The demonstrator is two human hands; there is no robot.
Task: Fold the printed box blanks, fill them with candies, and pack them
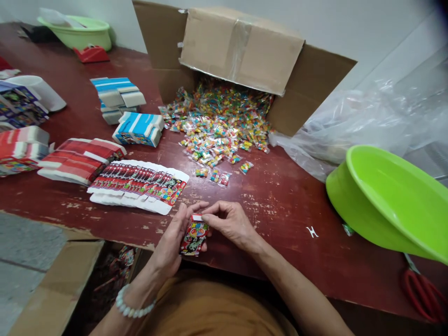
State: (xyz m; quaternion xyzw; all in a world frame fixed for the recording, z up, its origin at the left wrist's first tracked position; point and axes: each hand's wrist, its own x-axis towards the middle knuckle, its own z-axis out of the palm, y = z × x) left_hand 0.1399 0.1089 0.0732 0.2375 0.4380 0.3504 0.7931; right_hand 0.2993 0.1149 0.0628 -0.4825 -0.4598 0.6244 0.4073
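A small red printed carton is held upright over the near edge of the dark red table. My left hand wraps around its left side and back. My right hand pinches the white flap at the carton's top, fingers closed on it. Just beyond lies a fanned row of flat red cartons. Several wrapped colourful candies spill from a tipped cardboard box further back; a few loose ones lie nearest my hands.
Stacks of flat red cartons and blue cartons sit at the left. Two nested green basins lean at the right, with red scissors below them and clear plastic behind. An open cardboard box stands on the floor at lower left.
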